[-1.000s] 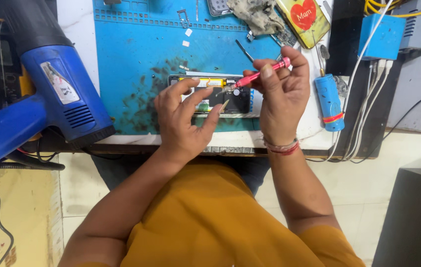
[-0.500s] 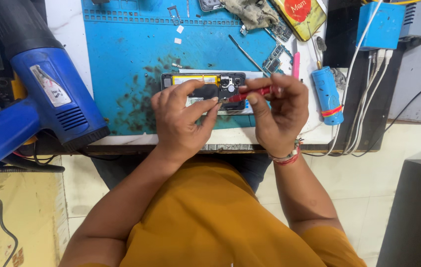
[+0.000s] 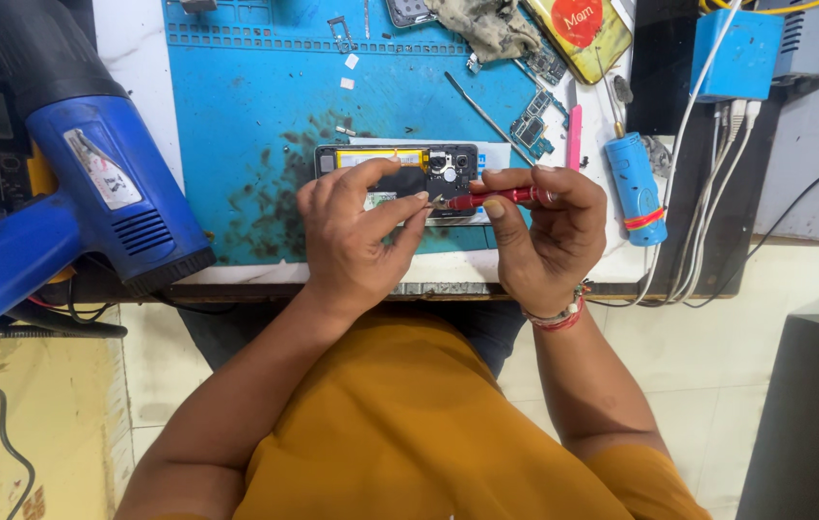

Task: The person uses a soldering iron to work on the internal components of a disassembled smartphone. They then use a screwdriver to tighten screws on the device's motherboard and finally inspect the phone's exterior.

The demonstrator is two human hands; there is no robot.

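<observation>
Red tool: I am holding the red screwdriver (image 3: 496, 198) level in my right hand (image 3: 549, 236), fingers closed around its shaft, tip pointing left at the phone's upper end.
Phone: the opened phone (image 3: 400, 178) is lying back-off on the blue mat (image 3: 255, 125), just past the near edge of the surface, yellow battery label showing and the camera block at its right.
Left grip: my left hand (image 3: 356, 241) is resting curled on the phone's near side, thumb and forefinger pinching toward the tip; whether anything small sits between them I cannot tell.
Change: a second ago the screwdriver was lifted and slanting up to the right, clear of the phone; now it is coming down flat, tip meeting the board beside the camera.
Meaning: I judge I am moving from readying the tool to working a screw or part at that spot.
Around: a blue heat gun (image 3: 91, 202) is sitting well apart at left, a blue cylinder (image 3: 636, 188) near at right, loose circuit boards (image 3: 534, 120) and a thin metal spudger (image 3: 484, 117) beyond.
</observation>
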